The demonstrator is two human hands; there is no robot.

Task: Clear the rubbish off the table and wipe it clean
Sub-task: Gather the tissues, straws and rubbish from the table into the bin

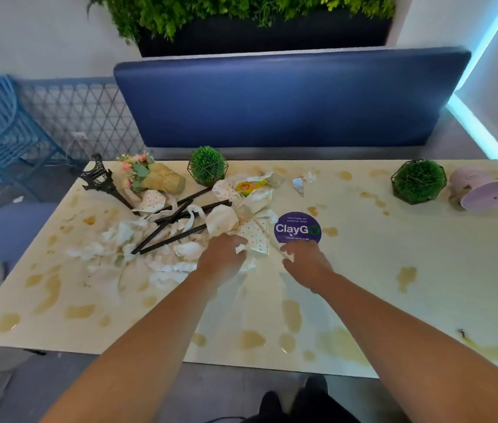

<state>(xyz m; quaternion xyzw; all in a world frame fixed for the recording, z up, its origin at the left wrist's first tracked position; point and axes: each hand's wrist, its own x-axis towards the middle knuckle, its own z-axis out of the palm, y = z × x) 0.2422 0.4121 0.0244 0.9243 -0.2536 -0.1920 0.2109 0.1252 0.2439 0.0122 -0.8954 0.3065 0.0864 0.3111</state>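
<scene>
A blue padded bench (290, 96) is standing behind the pale surface (394, 270), which is carrying many yellowish stains (406, 277); its right corner is cut off by the frame. A heap of crumpled paper rubbish (186, 239) is lying on the left half of the surface, with several black straws (168, 227) crossing it. How many straws there are is hard to tell, since paper is hiding parts of them. Two green ball plants (418, 181) in wire frames, a tipped pink pot (479, 190), a small flower bunch (147, 175) and a black tower model (101, 181) are standing along the far edge. A round purple sticker (298, 228) is lying near the middle. The left hand (223, 256) is curling its fingers around a dotted paper piece (255, 239). The right hand (305, 261) is pinching the edge of the same paper, though blur is making this grip unsure.
</scene>
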